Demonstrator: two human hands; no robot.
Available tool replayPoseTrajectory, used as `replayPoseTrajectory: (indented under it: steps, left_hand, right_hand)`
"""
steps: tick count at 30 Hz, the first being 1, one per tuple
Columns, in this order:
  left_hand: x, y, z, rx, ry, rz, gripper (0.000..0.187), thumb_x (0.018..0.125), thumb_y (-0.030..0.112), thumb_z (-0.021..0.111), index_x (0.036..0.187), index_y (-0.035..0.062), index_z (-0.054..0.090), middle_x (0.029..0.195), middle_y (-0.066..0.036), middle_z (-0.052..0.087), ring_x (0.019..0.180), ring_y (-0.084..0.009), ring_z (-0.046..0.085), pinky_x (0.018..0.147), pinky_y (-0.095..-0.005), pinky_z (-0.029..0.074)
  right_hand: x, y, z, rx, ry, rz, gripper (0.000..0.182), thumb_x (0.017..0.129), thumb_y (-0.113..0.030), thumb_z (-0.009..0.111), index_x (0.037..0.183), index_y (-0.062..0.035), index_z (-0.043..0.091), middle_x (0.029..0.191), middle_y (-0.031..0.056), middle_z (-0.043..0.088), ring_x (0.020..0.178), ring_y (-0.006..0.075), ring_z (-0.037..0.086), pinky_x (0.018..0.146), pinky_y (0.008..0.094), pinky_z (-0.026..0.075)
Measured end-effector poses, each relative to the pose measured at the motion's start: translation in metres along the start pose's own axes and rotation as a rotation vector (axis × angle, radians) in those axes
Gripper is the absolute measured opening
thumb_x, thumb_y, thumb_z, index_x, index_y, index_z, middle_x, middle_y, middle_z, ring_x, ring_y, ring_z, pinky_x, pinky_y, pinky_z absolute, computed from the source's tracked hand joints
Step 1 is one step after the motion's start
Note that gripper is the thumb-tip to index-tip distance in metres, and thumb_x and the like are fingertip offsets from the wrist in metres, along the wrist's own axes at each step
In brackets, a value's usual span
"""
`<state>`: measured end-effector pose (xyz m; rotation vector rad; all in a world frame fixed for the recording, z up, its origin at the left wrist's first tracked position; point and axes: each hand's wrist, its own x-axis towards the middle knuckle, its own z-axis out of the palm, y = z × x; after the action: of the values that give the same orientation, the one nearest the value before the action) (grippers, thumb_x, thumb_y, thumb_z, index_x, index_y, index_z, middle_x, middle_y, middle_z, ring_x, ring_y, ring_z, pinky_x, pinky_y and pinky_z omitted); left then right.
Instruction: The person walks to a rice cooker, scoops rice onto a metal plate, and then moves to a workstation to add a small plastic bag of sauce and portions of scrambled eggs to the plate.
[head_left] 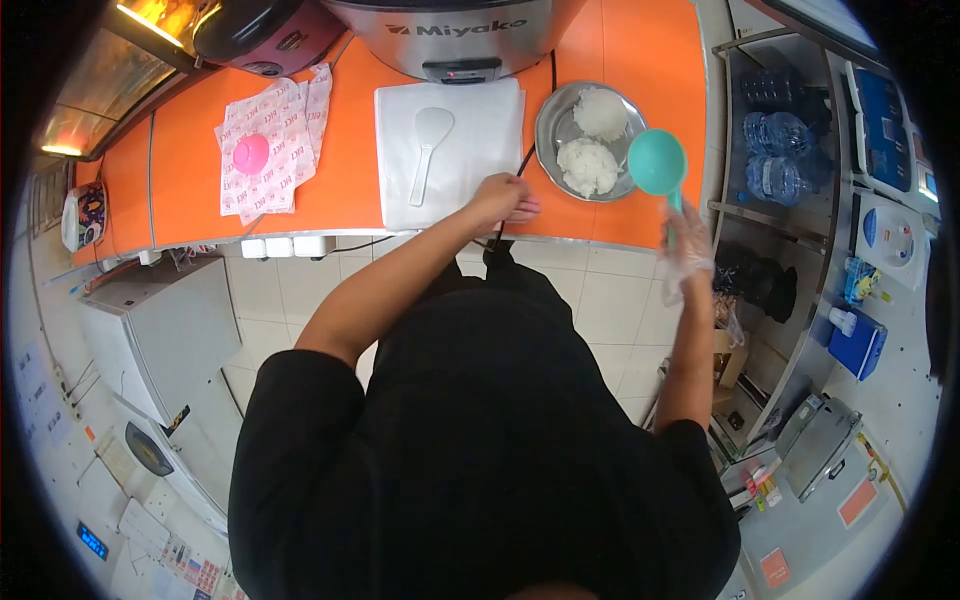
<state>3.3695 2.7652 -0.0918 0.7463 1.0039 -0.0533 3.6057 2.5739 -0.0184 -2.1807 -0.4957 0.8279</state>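
Observation:
My right hand (687, 243), in a clear plastic glove, grips the handle of a green scoop (657, 162). The scoop's round cup is at the right rim of a metal plate (548, 158). Two mounds of white rice, one at the back (600, 113) and one nearer me (588, 167), lie on that plate. My bare left hand (505, 202) is at the counter's front edge, between a stack of white paper (468, 190) and the plate. Its fingers are loosely bent and slightly blurred, with nothing visible in them. A white rice paddle (430, 150) lies on the paper.
A silver Miyako rice cooker (455, 40) stands behind the paper on the orange counter (345, 185). Printed wrapping paper (290, 120) with a pink cup (251, 154) is on the left. A black cord runs beside the plate. Shelves with water bottles (780, 155) stand right.

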Motion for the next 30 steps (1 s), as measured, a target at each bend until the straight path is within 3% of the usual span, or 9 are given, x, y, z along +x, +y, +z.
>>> replayPoseTrajectory:
  steps: [3,9,11,15,20,26,28,29,30]
  left_hand:
    - [-0.053,0.026,-0.032,0.038,0.019,-0.002,0.021,0.087,0.021,0.053,0.096,0.0024,0.052,0.081,-0.009,0.057,0.068,-0.0156,0.059,0.056,-0.025,0.049]
    - [-0.1,0.051,-0.086,0.082,0.247,0.269,0.019,0.086,0.025,0.053,0.091,0.0067,0.056,0.073,0.001,0.054,0.062,-0.0093,0.055,0.052,-0.0222,0.038]
    - [-0.099,0.051,-0.102,0.028,0.339,0.349,0.018,0.087,0.023,0.052,0.09,0.0054,0.056,0.07,0.0,0.054,0.06,-0.0089,0.053,0.051,-0.0218,0.038]
    - [-0.099,0.041,-0.127,0.068,0.476,0.562,0.015,0.087,0.016,0.053,0.089,0.0004,0.055,0.066,-0.002,0.052,0.056,-0.0074,0.05,0.049,-0.0218,0.037]
    - [-0.123,-0.017,-0.176,0.297,0.828,0.856,0.014,0.088,0.01,0.052,0.077,0.0007,0.049,0.064,0.0,0.046,0.057,-0.0051,0.041,0.049,-0.0215,0.034]
    - [-0.172,-0.206,-0.256,0.581,1.17,0.395,0.015,0.082,0.014,0.055,0.076,0.0006,0.053,0.058,-0.01,0.053,0.049,-0.0188,0.05,0.047,-0.0335,0.04]
    - [-0.202,-0.288,-0.27,0.848,0.956,-0.043,0.026,0.083,0.024,0.049,0.079,-0.0015,0.054,0.069,-0.019,0.06,0.065,-0.0323,0.061,0.056,-0.0444,0.047]
    - [-0.209,-0.414,-0.317,1.209,0.61,0.067,0.026,0.081,0.025,0.051,0.078,-0.0004,0.057,0.075,-0.018,0.063,0.075,-0.0333,0.063,0.062,-0.047,0.049]
    - [-0.229,-0.396,-0.299,1.354,0.266,-0.237,0.021,0.078,0.023,0.054,0.076,0.0028,0.061,0.08,-0.017,0.064,0.08,-0.0322,0.063,0.067,-0.0458,0.05]
  right_hand:
    - [-0.027,-0.078,-0.031,0.317,-0.135,0.139,0.048,0.083,-0.025,0.059,0.125,-0.0059,0.047,0.062,0.0011,0.047,0.044,0.0108,0.045,0.04,0.0238,0.036]
    - [-0.067,-0.264,-0.02,0.137,-0.003,-0.378,0.042,0.085,-0.018,0.056,0.124,-0.0053,0.049,0.077,0.0011,0.054,0.053,0.0063,0.045,0.042,0.0214,0.037]
    - [-0.039,-0.314,-0.028,-0.56,0.087,-1.074,0.038,0.088,-0.02,0.053,0.123,-0.0061,0.049,0.086,0.0072,0.059,0.062,0.0108,0.053,0.052,0.0265,0.044]
    - [0.048,-0.409,0.047,-1.13,-0.008,-0.852,0.039,0.083,-0.014,0.053,0.121,-0.0057,0.048,0.108,0.0178,0.059,0.089,0.0275,0.061,0.072,0.0353,0.049]
    - [0.17,-0.422,0.139,-1.638,-0.258,-0.949,0.023,0.069,-0.005,0.062,0.092,-0.0024,0.065,0.09,0.0151,0.066,0.087,0.0321,0.063,0.069,0.0381,0.051]
    - [0.195,-0.404,0.185,-1.569,-0.341,-0.684,0.021,0.068,-0.005,0.062,0.088,-0.0017,0.067,0.092,0.0176,0.065,0.086,0.0319,0.064,0.068,0.039,0.052]
    - [0.19,-0.398,0.191,-1.551,-0.396,-0.647,0.021,0.069,-0.006,0.062,0.089,-0.0015,0.066,0.091,0.0183,0.065,0.086,0.0321,0.064,0.068,0.0393,0.052]
    - [0.191,-0.393,0.194,-1.537,-0.384,-0.657,0.021,0.07,-0.007,0.061,0.089,-0.0013,0.066,0.091,0.0186,0.065,0.084,0.0321,0.064,0.068,0.0393,0.052]
    - [0.191,-0.391,0.195,-1.522,-0.366,-0.667,0.02,0.071,-0.008,0.061,0.089,-0.0011,0.065,0.09,0.0188,0.065,0.083,0.0321,0.065,0.067,0.0394,0.052]
